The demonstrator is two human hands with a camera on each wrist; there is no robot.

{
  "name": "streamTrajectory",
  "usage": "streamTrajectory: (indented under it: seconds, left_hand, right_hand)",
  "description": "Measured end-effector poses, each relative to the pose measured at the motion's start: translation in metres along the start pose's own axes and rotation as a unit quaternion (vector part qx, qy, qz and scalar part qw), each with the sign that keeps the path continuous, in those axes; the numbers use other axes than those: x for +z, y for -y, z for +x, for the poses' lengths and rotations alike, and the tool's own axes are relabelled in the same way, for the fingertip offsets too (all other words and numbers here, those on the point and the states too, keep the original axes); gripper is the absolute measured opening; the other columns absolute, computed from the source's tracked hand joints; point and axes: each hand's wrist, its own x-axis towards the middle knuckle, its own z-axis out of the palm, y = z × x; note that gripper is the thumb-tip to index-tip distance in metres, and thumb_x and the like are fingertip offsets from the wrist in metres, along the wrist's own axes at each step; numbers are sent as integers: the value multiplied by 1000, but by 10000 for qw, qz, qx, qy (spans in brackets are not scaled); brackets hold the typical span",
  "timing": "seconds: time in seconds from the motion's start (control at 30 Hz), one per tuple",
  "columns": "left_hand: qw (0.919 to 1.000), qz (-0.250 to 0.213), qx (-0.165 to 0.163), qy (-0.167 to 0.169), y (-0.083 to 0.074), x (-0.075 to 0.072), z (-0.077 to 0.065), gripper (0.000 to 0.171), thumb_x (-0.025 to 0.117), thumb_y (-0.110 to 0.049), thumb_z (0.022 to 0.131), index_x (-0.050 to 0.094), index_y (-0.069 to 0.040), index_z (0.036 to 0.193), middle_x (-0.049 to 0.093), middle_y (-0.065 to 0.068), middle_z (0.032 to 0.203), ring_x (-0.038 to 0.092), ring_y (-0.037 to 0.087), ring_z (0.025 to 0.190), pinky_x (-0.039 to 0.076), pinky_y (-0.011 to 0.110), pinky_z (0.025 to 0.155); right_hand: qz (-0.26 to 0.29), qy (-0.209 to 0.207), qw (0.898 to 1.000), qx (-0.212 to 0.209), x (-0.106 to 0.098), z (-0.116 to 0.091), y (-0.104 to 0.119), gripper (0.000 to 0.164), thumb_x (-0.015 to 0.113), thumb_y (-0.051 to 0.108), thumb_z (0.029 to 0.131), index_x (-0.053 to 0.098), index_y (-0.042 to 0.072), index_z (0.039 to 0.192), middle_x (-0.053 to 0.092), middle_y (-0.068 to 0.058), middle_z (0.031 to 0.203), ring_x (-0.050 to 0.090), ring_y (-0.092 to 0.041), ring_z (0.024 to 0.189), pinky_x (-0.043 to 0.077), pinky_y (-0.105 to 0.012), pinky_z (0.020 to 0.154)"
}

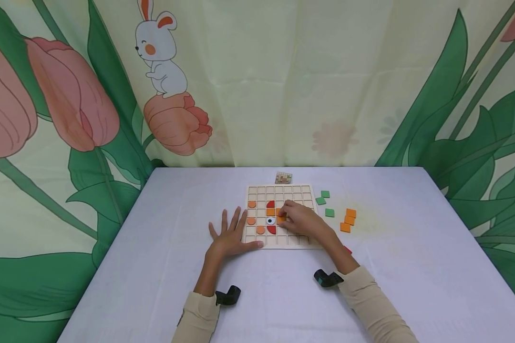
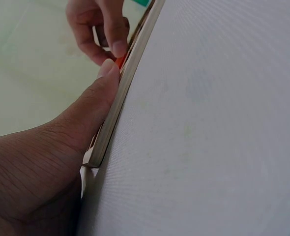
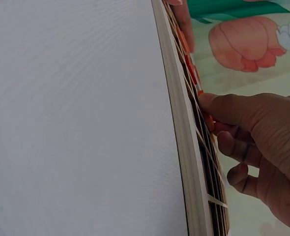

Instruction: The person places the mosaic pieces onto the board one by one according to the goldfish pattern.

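Observation:
A pale gridded board (image 1: 283, 246) lies on the table with coloured pieces in its cells. At its left edge my left hand (image 1: 228, 240) rests with fingers spread, its thumb on the front left corner. My right hand (image 1: 302, 220) pinches an orange square tile (image 1: 281, 220) at the board's middle, thumb and fingertips low over the cells. Just left of that tile are a white eye piece (image 1: 271, 221), another orange square (image 1: 270, 212) and two red rounded pieces (image 1: 272, 229). Farther left sit light orange discs (image 1: 261, 230). The right hand covers part of the grid.
Right of the board lie loose green squares (image 1: 329, 212) and orange squares (image 1: 349, 220). A red piece (image 1: 348, 250) shows partly from behind the right forearm. Beyond the board's far edge is a small patterned card (image 1: 283, 178). A printed curtain (image 1: 257, 95) hangs behind the table.

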Motion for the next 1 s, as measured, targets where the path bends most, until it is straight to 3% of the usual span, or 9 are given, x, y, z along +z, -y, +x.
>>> streamTrajectory:
  seconds: [1.0]
  left_hand:
    - [9999,-117,24,-76,-1,-2,-4,111,60,-76,75,9,-24,159,0,2,167,-14,38,151,-9,76,108]
  right_hand:
    - [-17,-243,9997,-80,3,-5,0,28,75,27,87,71,9,108,62,-2,108,57,-14,88,55,-29,82]
